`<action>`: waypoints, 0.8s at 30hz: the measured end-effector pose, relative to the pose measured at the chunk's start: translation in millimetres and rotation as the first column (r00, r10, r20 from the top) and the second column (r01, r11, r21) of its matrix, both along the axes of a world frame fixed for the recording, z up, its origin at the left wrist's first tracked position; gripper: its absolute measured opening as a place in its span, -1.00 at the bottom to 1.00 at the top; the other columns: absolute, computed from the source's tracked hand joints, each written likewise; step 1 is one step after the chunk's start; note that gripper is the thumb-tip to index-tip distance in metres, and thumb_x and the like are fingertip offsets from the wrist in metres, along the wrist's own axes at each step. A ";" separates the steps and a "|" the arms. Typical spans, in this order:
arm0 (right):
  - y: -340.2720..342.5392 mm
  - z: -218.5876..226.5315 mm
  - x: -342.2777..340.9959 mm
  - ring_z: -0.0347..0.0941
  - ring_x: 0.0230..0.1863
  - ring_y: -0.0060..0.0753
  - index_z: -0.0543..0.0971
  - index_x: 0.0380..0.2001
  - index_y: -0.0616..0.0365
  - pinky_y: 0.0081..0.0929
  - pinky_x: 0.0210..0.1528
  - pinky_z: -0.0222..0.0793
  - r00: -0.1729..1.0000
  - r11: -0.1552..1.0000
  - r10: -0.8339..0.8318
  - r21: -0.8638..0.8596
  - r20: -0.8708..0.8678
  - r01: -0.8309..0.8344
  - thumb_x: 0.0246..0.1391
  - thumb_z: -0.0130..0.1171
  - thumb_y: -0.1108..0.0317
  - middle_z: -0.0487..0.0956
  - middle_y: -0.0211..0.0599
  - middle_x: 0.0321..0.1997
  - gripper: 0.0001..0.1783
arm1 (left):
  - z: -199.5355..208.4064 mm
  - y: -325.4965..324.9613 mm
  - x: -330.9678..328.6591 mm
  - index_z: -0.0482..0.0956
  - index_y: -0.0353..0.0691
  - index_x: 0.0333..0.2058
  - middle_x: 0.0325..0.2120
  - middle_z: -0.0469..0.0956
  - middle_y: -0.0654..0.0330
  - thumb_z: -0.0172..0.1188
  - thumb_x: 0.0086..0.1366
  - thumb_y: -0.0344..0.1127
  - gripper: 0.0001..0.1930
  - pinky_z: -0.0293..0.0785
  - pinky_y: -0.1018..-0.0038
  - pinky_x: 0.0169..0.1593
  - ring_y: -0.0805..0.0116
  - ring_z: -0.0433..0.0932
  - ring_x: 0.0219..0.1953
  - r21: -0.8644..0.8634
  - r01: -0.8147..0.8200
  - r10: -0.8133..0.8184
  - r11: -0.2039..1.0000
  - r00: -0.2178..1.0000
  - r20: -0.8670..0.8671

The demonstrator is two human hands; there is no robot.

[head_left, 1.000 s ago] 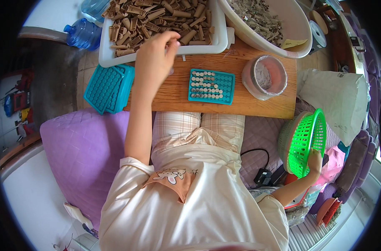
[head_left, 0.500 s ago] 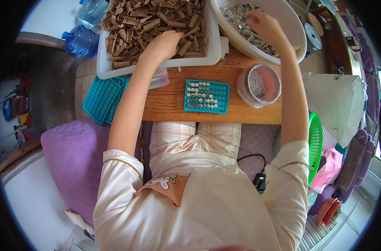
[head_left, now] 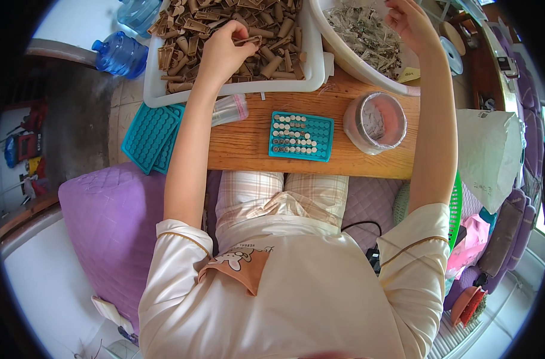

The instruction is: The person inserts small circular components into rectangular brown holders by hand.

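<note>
My left hand [head_left: 224, 51] is over a white tray [head_left: 230, 91] heaped with brown plastic pieces. Thumb and fingers pinch one brown plastic piece [head_left: 248, 41], held just above the pile. At the top edge, my right hand [head_left: 411, 27] hovers over a round white tub [head_left: 368, 78] of small clear and silvery parts [head_left: 365, 42]. Its fingers are curled but apart, and I see nothing between them. On the table between my arms lies a teal tray [head_left: 323, 137] of round wells, several filled with white and silvery discs [head_left: 293, 134].
A lined pinkish bucket [head_left: 375, 122] stands on the wooden table [head_left: 242, 149], right of the teal tray. A clear plastic bag [head_left: 227, 112] lies beside my left forearm. More teal trays [head_left: 150, 134] overlap at left. Blue water bottles [head_left: 122, 55] stand beyond; a white sack [head_left: 488, 149] is at right.
My left hand has come up from the pile with a brown plastic piece in its fingers. My right hand has moved farther away and to the right over the tub. The view has shifted slightly.
</note>
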State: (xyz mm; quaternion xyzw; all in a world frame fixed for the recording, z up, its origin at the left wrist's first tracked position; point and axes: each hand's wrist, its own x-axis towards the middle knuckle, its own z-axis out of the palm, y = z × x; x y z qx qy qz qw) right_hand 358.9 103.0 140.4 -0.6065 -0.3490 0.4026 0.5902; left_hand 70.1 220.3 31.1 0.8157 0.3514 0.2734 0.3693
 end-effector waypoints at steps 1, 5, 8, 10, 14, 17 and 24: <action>-5.5 2.1 3.4 0.17 -0.62 -0.66 0.37 -0.35 0.19 -0.65 -0.57 0.20 0.994 0.994 0.012 0.107 -0.106 -0.001 0.09 -0.05 0.33 0.27 -0.50 -0.60 -0.85 | 6.0 -3.9 -0.7 0.44 -0.25 -0.31 -0.52 0.39 0.18 0.09 0.00 -0.41 -0.78 0.40 0.48 -0.35 0.39 0.50 -0.38 -0.107 -0.019 0.027 0.994 0.997 0.070; -17.8 6.5 7.1 0.33 -0.61 -0.51 0.39 -0.35 0.23 -0.57 -0.55 0.31 0.823 0.956 0.090 -0.279 0.561 0.086 0.06 -0.06 0.33 0.41 -0.33 -0.59 -0.82 | 27.0 -34.5 4.4 0.39 -0.25 -0.23 -0.58 0.33 0.23 -0.01 0.05 -0.46 -0.75 0.36 0.56 -0.46 0.48 0.44 -0.52 -0.298 0.001 0.063 0.954 0.977 0.205; -28.8 -22.7 45.4 0.28 -0.36 -0.76 0.41 -0.21 0.15 -0.76 -0.32 0.22 0.950 0.981 0.192 -0.080 0.247 -0.178 0.02 -0.01 0.40 0.40 -0.55 -0.39 -0.78 | 33.1 -40.3 4.8 0.35 -0.21 -0.17 -0.59 0.32 0.24 -0.11 0.11 -0.42 -0.73 0.35 0.52 -0.43 0.49 0.40 -0.55 -0.120 0.154 -0.146 0.981 0.987 0.066; -39.6 -26.7 41.5 0.26 -0.34 -0.78 0.40 -0.20 0.14 -0.79 -0.28 0.20 0.962 0.983 0.183 -0.027 0.205 -0.181 0.03 -0.03 0.42 0.39 -0.56 -0.34 -0.78 | 45.0 -56.1 9.8 0.31 -0.21 -0.18 -0.62 0.34 0.25 -0.17 0.14 -0.39 -0.76 0.32 0.48 -0.39 0.45 0.39 -0.53 -0.195 0.231 -0.225 0.953 0.973 0.051; -58.9 -13.1 -11.9 0.26 -0.31 -0.78 0.39 -0.22 0.17 -0.78 -0.24 0.22 0.945 0.972 0.187 0.092 0.269 -0.218 0.02 -0.03 0.47 0.38 -0.54 -0.30 -0.80 | 63.5 -87.6 7.9 0.28 -0.24 -0.26 -0.57 0.31 0.30 -0.19 0.15 -0.42 -0.83 0.22 0.63 -0.42 0.58 0.28 -0.51 -0.320 0.278 -0.197 0.906 0.945 0.262; -85.1 5.1 -55.4 0.40 -0.36 -0.58 0.45 -0.27 0.17 -0.62 -0.37 0.31 0.873 0.939 0.200 0.166 0.445 -0.300 -0.12 0.09 0.50 0.49 -0.35 -0.43 -0.75 | 78.7 -110.3 5.5 0.28 -0.24 -0.28 -0.57 0.29 0.30 -0.20 0.09 -0.46 -0.81 0.17 0.64 -0.44 0.58 0.24 -0.53 -0.376 0.398 -0.225 0.837 0.876 0.426; -118.8 16.0 -123.5 0.40 -0.47 -0.62 0.47 -0.37 0.22 -0.68 -0.47 0.30 0.757 0.925 0.149 0.180 0.636 -0.334 -0.20 0.12 0.61 0.50 -0.40 -0.46 -0.78 | 90.2 -149.8 -4.0 0.34 -0.24 -0.26 -0.59 0.32 0.36 0.11 0.04 -0.36 -0.73 0.15 0.75 -0.52 0.70 0.22 -0.59 -0.317 0.351 -0.111 0.881 0.805 0.583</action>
